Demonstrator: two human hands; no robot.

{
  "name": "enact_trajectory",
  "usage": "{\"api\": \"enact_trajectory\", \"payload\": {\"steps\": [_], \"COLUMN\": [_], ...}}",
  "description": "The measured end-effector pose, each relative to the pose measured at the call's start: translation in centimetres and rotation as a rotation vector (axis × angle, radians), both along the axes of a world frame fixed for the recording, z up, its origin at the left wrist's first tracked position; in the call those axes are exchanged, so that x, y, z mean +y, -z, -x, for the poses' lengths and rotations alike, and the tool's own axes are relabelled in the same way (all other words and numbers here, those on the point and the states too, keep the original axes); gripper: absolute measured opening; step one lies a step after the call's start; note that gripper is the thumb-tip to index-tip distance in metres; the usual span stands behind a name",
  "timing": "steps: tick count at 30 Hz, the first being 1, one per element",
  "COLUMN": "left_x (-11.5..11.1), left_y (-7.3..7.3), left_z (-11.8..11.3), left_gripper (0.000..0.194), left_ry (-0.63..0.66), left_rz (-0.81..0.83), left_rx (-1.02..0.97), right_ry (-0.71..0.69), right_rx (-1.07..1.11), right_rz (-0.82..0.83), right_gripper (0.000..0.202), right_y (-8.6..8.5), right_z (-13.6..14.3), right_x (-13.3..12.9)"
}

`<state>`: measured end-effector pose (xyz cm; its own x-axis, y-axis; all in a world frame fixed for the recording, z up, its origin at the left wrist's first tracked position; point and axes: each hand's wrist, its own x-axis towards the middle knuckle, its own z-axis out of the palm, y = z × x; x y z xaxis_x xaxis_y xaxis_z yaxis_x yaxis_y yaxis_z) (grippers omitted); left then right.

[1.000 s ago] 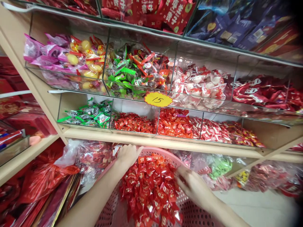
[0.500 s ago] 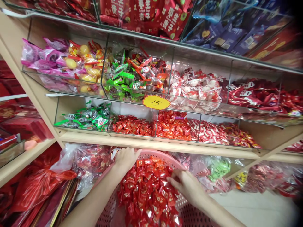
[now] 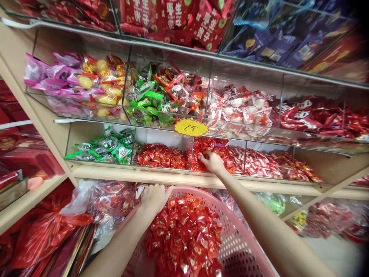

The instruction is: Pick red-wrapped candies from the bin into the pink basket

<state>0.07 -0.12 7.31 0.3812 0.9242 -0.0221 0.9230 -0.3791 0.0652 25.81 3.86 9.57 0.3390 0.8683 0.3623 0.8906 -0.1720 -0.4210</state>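
My left hand [image 3: 157, 198] is closed over the far rim of a pink perforated plastic basket [image 3: 245, 231]. A heap of red-wrapped candies [image 3: 184, 234] lies in the basket. My right hand [image 3: 212, 161] reaches past the basket into a lower shelf compartment, over the red-wrapped candies [image 3: 196, 148] there. Its fingers point left and are slightly bent and apart, touching or just above the wrappers. No candy shows in that hand, though its underside is hidden.
Clear dividers split the lower shelf, with green-wrapped sweets [image 3: 115, 148] at left and red-and-white candies [image 3: 256, 161] at right. A yellow price tag [image 3: 191, 127] hangs above. The wooden shelf edge [image 3: 161, 177] runs behind the basket. Bagged goods [image 3: 325, 217] lie underneath.
My right hand has moved up and forward from the candies in the basket to the shelf compartment. My left hand has stayed on the rim. The view has shifted slightly.
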Motion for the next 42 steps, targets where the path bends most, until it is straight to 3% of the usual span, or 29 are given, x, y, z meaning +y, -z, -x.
{"api": "enact_trajectory", "payload": {"steps": [12,21,28,32,34,38,42], "left_x": [0.2,-0.1,-0.1,-0.1,-0.1,-0.1,-0.2], "left_y": [0.5,0.2,0.2,0.3,0.4,0.4,0.2], "left_z": [0.0,0.5,0.5,0.5,0.5,0.3,0.1], "left_gripper": [0.063,0.065,0.065,0.064,0.064,0.063,0.063], "left_ry": [0.007,-0.017,-0.025,-0.012,-0.006,0.011,0.009], "left_rz": [-0.005,0.021,0.029,0.01,-0.01,-0.026,-0.021], "left_rx": [0.015,-0.014,-0.011,-0.012,-0.01,-0.013,0.001], "right_ry": [-0.002,-0.128,-0.089,-0.073,-0.197,-0.516,-0.62], "right_rx": [0.053,0.174,0.285,0.335,0.357,0.098,-0.171], "right_rz": [0.007,0.037,-0.158,-0.323,-0.334,0.05,0.292], "right_gripper": [0.024,0.027,0.032,0.038,0.033,0.024,0.018], "right_y": [0.5,0.0,-0.5,-0.8,-0.3,1.7,3.8], "right_z": [-0.3,0.3,0.4,2.2,3.7,5.9,5.9], "right_x": [-0.5,-1.0,-1.8,-5.9,-9.2,-15.9,-19.2]}}
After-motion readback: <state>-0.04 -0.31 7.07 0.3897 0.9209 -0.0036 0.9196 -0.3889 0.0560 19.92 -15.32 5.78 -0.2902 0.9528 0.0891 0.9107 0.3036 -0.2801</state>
